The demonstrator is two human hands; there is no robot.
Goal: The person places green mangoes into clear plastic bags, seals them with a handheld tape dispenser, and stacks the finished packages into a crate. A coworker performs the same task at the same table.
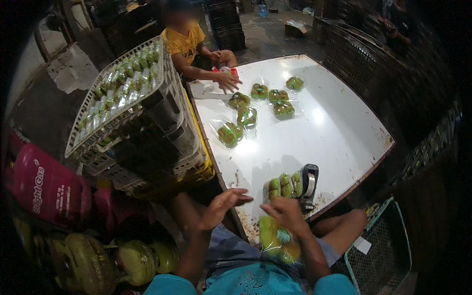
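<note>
My left hand hovers over the near left edge of the table with nothing in it, fingers extended. My right hand is bent over the near end of the table; whether its fingers hold something small is hard to see. Under my right forearm, by my lap, lies a clear plastic pack of green and orange-brown round food pieces. Just beyond my right hand is another clear pack of green pieces in rows. A black tape dispenser with a tape roll stands against its right side.
Several clear-wrapped green packs lie across the white table. A person in yellow reaches over the far left. Stacked crates full of packs stand left, above a pink gas cylinder and green cylinders. A mesh basket sits right.
</note>
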